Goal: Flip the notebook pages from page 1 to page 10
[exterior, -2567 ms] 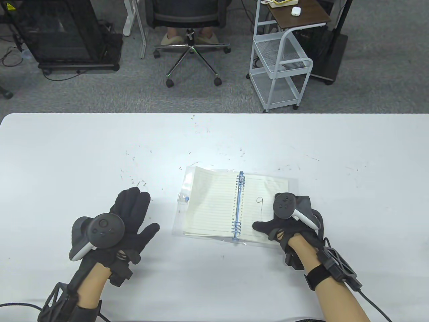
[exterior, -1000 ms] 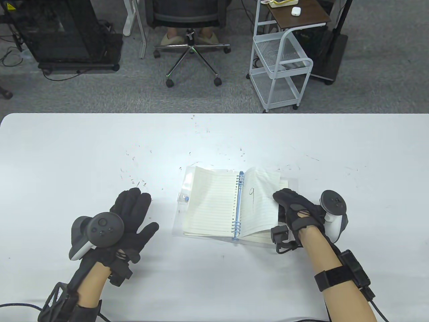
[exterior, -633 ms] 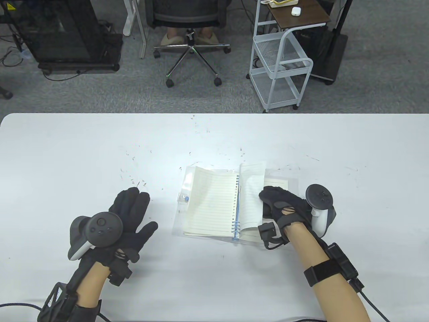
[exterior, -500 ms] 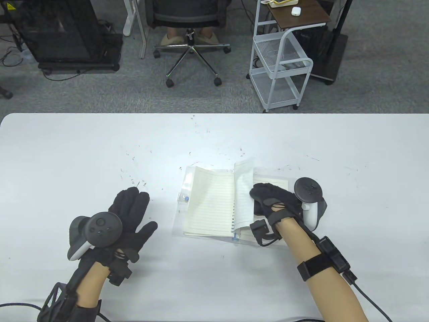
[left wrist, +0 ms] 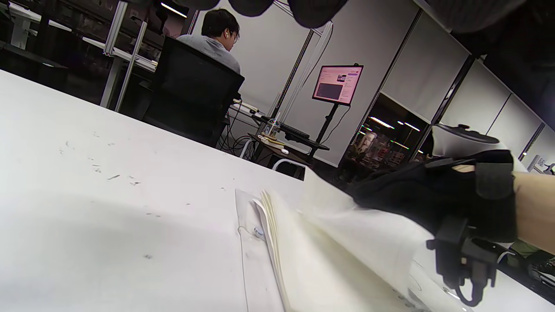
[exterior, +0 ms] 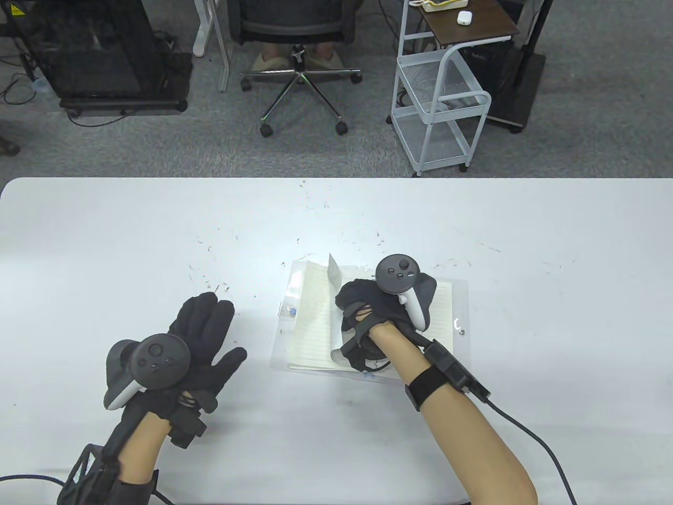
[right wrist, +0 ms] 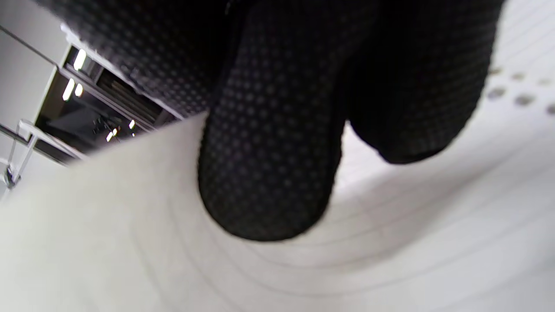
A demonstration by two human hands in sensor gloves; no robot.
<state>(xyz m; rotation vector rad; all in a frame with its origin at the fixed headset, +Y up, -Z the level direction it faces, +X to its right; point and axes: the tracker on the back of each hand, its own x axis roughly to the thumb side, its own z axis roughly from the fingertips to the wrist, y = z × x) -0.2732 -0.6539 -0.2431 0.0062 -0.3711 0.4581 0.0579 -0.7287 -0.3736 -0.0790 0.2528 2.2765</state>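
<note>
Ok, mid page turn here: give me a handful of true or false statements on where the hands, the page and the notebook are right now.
1. The right hand is over the notebook, carrying a page across it. True.
2. The left hand presses on the notebook's left page. False: it rests on the table, left of the notebook and apart from it.
3. The page lies flat on the left stack. False: it curls up off the stack.
4. The notebook sits in a clear plastic cover. True.
5. The left hand's fingers are spread open. True.
</note>
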